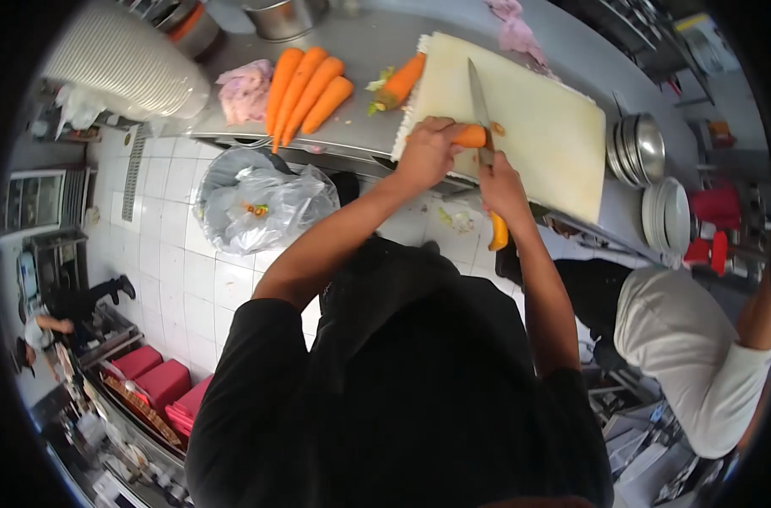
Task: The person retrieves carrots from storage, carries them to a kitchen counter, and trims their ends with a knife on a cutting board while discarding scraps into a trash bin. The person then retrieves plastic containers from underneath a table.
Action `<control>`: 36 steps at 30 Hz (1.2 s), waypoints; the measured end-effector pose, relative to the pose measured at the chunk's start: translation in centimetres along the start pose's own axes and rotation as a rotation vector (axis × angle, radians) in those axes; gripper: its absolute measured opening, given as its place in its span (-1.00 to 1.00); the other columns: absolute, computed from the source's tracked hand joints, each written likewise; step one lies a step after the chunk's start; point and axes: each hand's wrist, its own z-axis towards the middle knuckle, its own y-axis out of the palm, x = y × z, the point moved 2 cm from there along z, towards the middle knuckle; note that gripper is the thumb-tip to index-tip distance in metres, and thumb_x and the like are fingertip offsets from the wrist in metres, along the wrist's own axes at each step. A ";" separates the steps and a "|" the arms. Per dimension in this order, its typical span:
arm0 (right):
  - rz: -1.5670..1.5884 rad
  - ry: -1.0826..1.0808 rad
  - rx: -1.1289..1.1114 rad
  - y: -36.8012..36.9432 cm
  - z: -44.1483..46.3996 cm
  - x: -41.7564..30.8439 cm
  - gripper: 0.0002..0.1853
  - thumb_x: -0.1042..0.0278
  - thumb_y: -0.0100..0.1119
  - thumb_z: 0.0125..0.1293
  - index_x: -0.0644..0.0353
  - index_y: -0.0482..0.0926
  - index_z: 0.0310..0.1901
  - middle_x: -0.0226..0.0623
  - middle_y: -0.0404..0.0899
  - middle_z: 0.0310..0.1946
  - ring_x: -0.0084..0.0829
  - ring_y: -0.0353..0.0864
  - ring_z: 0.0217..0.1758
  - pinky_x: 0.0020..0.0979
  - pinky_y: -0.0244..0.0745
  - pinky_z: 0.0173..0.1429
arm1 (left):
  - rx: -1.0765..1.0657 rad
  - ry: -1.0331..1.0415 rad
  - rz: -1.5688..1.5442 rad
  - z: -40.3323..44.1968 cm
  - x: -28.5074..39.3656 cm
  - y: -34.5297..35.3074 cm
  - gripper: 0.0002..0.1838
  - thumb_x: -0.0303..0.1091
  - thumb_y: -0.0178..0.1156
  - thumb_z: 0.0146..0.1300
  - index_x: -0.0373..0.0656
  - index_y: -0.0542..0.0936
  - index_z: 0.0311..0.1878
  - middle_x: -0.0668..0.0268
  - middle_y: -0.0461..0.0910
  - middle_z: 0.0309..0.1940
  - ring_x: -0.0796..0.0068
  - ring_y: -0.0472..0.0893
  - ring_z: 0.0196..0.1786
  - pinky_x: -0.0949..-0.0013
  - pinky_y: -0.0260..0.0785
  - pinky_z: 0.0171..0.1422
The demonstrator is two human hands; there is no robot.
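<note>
My left hand (428, 152) is closed round a carrot (470, 135) at the near edge of a white cutting board (546, 127). A knife (477, 89) with a yellow handle is in my right hand (502, 184), its blade across the carrot's cut end and its tip pointing away from me. A small carrot piece (497, 129) lies just right of the blade. Another carrot with green leafy bits (398, 85) rests at the board's left edge. Several whole carrots (305, 93) lie side by side further left on the metal counter (364, 46).
A pink cloth (245, 91) and stacked white containers (123, 59) stand left. Below the counter is a bin with a clear liner (263, 207). Metal bowls (639, 148) and plates (666, 216) are at the right. One person (682, 339) is close on the right, another (64, 317) far left.
</note>
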 end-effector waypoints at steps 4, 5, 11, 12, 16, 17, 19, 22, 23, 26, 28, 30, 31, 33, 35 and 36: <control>0.170 0.116 -0.068 -1.3 -1.1 -0.5 -0.81 0.31 -0.07 0.34 0.26 0.32 -0.16 -0.16 0.45 -0.62 -0.33 0.48 -0.73 -0.29 0.39 -0.66 | 0.146 -0.128 -0.010 0.6 -0.3 -3.5 -0.64 -0.50 0.32 -0.04 -0.28 0.62 -0.09 0.09 0.60 -0.25 0.02 0.54 -0.12 0.12 0.38 0.03; 0.204 0.132 -0.072 -1.5 -1.2 -0.5 -0.82 0.30 -0.06 0.35 0.24 0.32 -0.18 -0.23 0.40 -0.64 -0.42 0.42 -0.76 -0.35 0.34 -0.71 | 0.228 -0.176 0.022 0.5 -1.4 -4.6 -0.64 -0.45 0.34 -0.03 -0.32 0.61 -0.10 0.03 0.59 -0.28 -0.02 0.53 -0.13 0.09 0.38 0.02; 0.314 0.133 0.001 -2.8 -3.3 -0.4 -0.82 0.29 -0.06 0.36 0.25 0.31 -0.22 -0.29 0.37 -0.66 -0.46 0.42 -0.76 -0.39 0.34 -0.71 | 0.390 -0.400 0.311 1.8 -8.3 -8.8 -0.62 -0.38 0.34 0.00 -0.34 0.60 -0.10 -0.03 0.57 -0.29 -0.07 0.53 -0.13 0.07 0.37 -0.01; 0.330 0.138 0.008 -2.9 -3.5 -0.2 -0.82 0.30 -0.05 0.36 0.26 0.31 -0.22 -0.29 0.37 -0.66 -0.46 0.43 -0.76 -0.39 0.34 -0.71 | 0.366 -0.385 0.358 2.5 -9.1 -8.8 -0.62 -0.37 0.34 0.01 -0.32 0.60 -0.09 -0.02 0.57 -0.24 -0.04 0.53 -0.10 0.08 0.38 0.01; 0.402 0.145 0.033 -3.2 -5.1 1.0 -0.83 0.30 -0.04 0.38 0.23 0.33 -0.21 -0.33 0.35 -0.66 -0.50 0.39 -0.77 -0.43 0.30 -0.72 | 0.323 -0.282 0.527 4.5 -8.1 -7.8 -0.61 -0.33 0.34 0.04 -0.25 0.60 -0.04 0.04 0.58 -0.10 0.06 0.51 0.02 0.12 0.37 0.12; 0.426 0.140 0.042 -3.3 -5.4 1.3 -0.84 0.30 -0.04 0.38 0.22 0.34 -0.21 -0.33 0.35 -0.66 -0.51 0.38 -0.77 -0.44 0.29 -0.73 | 0.332 -0.241 0.568 5.2 -6.9 -7.5 -0.61 -0.32 0.34 0.05 -0.23 0.60 -0.03 0.06 0.58 -0.08 0.07 0.50 0.05 0.12 0.35 0.16; 0.483 0.152 0.075 -3.7 -6.3 1.8 -0.84 0.29 -0.03 0.39 0.21 0.34 -0.22 -0.35 0.35 -0.66 -0.53 0.36 -0.78 -0.46 0.27 -0.73 | 0.154 -0.091 0.395 5.5 -4.3 -5.3 -0.61 -0.32 0.33 0.06 -0.20 0.60 -0.01 0.10 0.57 -0.04 0.10 0.49 0.07 0.13 0.34 0.18; 0.544 0.196 0.100 -4.4 -7.2 2.7 -0.83 0.26 -0.03 0.41 0.18 0.35 -0.23 -0.38 0.35 -0.66 -0.55 0.35 -0.77 -0.47 0.27 -0.73 | -0.089 0.189 0.157 4.7 -1.2 0.0 -0.61 -0.30 0.31 0.07 -0.15 0.59 0.01 0.13 0.54 0.03 0.12 0.49 0.08 0.14 0.32 0.23; 0.559 0.213 0.103 -4.7 -7.4 2.9 -0.83 0.25 -0.02 0.41 0.17 0.35 -0.24 -0.38 0.36 -0.65 -0.56 0.35 -0.77 -0.47 0.27 -0.73 | -0.140 0.252 0.140 4.7 -0.2 1.5 -0.62 -0.32 0.29 0.08 -0.18 0.59 0.00 0.13 0.54 0.01 0.13 0.50 0.07 0.13 0.32 0.23; 0.624 0.249 0.144 -5.2 -7.8 3.5 -0.83 0.25 -0.02 0.40 0.16 0.33 -0.25 -0.38 0.36 -0.64 -0.55 0.35 -0.77 -0.47 0.27 -0.73 | -0.240 0.319 0.167 5.2 1.3 5.6 -0.69 -0.41 0.22 0.06 -0.26 0.59 -0.08 0.12 0.55 -0.07 0.13 0.51 0.02 0.14 0.35 0.20; 0.646 0.234 0.150 -5.2 -7.6 4.5 -0.83 0.25 -0.02 0.40 0.16 0.32 -0.25 -0.37 0.36 -0.63 -0.54 0.36 -0.76 -0.46 0.28 -0.73 | -0.301 0.335 0.206 4.7 0.4 7.1 -0.74 -0.46 0.17 0.02 -0.31 0.59 -0.18 0.12 0.54 -0.14 0.12 0.51 -0.02 0.16 0.36 0.17; 0.654 0.238 0.156 -5.0 -7.7 5.3 -0.83 0.25 -0.02 0.40 0.15 0.32 -0.26 -0.37 0.36 -0.63 -0.53 0.36 -0.76 -0.45 0.29 -0.73 | -0.377 0.361 0.226 3.7 0.1 7.6 -0.79 -0.50 0.12 -0.02 -0.34 0.58 -0.28 0.11 0.53 -0.20 0.11 0.51 -0.05 0.18 0.38 0.14; 0.649 0.241 0.162 -5.0 -7.6 5.4 -0.83 0.26 -0.02 0.40 0.16 0.32 -0.26 -0.36 0.36 -0.63 -0.52 0.36 -0.76 -0.45 0.29 -0.73 | -0.448 0.338 0.230 2.9 0.2 7.3 -0.84 -0.50 0.09 -0.06 -0.34 0.56 -0.36 0.09 0.52 -0.24 0.09 0.51 -0.05 0.22 0.38 0.12; 0.638 0.241 0.183 -4.9 -7.9 5.5 -0.85 0.28 -0.04 0.39 0.17 0.32 -0.26 -0.35 0.36 -0.64 -0.50 0.36 -0.77 -0.44 0.29 -0.74 | -0.604 0.303 0.187 0.6 1.0 5.0 -0.80 -0.46 0.12 -0.04 -0.36 0.55 -0.32 0.05 0.50 -0.23 0.10 0.50 -0.04 0.23 0.37 0.12; 0.659 0.192 0.155 -4.8 -7.8 5.6 -0.90 0.33 -0.06 0.39 0.15 0.32 -0.23 -0.34 0.35 -0.68 -0.48 0.36 -0.79 -0.42 0.27 -0.75 | -0.466 0.413 0.116 -1.7 1.2 2.6 -0.74 -0.40 0.17 -0.03 -0.38 0.54 -0.27 0.06 0.48 -0.21 0.13 0.49 -0.04 0.23 0.36 0.13; 0.728 0.260 0.135 -4.7 -7.8 5.2 -0.89 0.32 -0.04 0.38 0.13 0.32 -0.22 -0.34 0.36 -0.66 -0.47 0.37 -0.78 -0.42 0.29 -0.74 | -0.407 0.526 0.170 -2.1 1.7 0.6 -0.72 -0.38 0.17 -0.01 -0.36 0.52 -0.23 0.09 0.45 -0.19 0.17 0.49 -0.05 0.26 0.37 0.13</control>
